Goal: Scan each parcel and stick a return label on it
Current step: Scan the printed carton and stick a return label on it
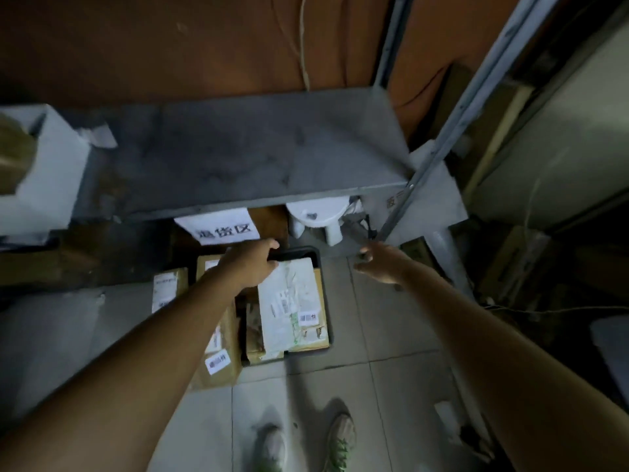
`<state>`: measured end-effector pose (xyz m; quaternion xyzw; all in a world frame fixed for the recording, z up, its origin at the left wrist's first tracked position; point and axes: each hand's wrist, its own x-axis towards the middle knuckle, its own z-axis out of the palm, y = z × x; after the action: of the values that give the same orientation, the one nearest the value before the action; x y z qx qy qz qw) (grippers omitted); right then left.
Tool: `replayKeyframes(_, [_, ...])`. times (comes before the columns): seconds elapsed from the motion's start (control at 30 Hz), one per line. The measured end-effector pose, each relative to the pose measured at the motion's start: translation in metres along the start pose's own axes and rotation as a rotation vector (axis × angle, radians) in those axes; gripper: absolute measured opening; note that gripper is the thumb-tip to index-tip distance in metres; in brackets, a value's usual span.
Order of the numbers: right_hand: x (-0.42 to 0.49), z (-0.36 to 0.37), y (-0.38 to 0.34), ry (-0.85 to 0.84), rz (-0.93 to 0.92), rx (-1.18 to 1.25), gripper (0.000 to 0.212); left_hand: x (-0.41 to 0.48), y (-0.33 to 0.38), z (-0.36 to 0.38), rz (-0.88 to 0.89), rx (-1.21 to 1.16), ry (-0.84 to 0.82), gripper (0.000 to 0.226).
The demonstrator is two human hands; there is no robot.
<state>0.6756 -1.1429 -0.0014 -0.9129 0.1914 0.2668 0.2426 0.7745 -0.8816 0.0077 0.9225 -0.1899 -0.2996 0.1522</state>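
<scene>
A black bin stands on the tiled floor under a grey shelf, filled with parcels. On top lies a white crumpled mailer with a small barcode label, over brown cardboard parcels. A brown box with a white label leans at the bin's left, and another labelled box stands further left. My left hand reaches down with its fingers curled over the bin's far rim, next to the mailer. To the right of the bin, my right hand hovers above the floor with loosely spread fingers, holding nothing.
A grey metal shelf overhangs the bin, with a white box at its left end. A paper sign hangs below the shelf edge. A white plastic stool stands behind the bin. Slanted metal posts rise on the right. My shoes are on the tiles.
</scene>
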Motion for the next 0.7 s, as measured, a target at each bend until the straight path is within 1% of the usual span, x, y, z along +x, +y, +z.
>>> replayKeyframes(0.1, [-0.061, -0.075, -0.007, 0.147, 0.022, -0.013, 0.052, -0.017, 0.062, -0.066, 0.125, 0.109, 0.054, 0.04])
replayKeyframes(0.17, [-0.105, -0.119, -0.004, 0.23, 0.065, 0.02, 0.05, -0.029, 0.11, -0.099, 0.206, 0.144, 0.067, 0.043])
replayKeyframes(0.27, [-0.184, -0.175, 0.014, 0.316, 0.136, 0.042, 0.055, -0.056, 0.19, -0.129, 0.346, 0.178, 0.058, 0.047])
replayKeyframes(0.33, [-0.241, -0.2, 0.033, 0.365, 0.182, 0.001, 0.052, -0.078, 0.247, -0.139, 0.458, 0.207, 0.046, 0.045])
replayKeyframes(0.4, [-0.299, -0.215, 0.056, 0.419, 0.258, -0.034, 0.047, -0.104, 0.304, -0.141, 0.564, 0.246, 0.029, 0.043])
replayKeyframes(0.53, [-0.411, -0.224, 0.113, 0.544, 0.431, 0.022, 0.047, -0.162, 0.407, -0.121, 0.734, 0.379, 0.022, 0.045])
replayKeyframes(0.7, [-0.524, -0.202, 0.201, 0.615, 0.593, 0.095, 0.05, -0.238, 0.515, -0.057, 0.903, 0.355, -0.04, 0.044])
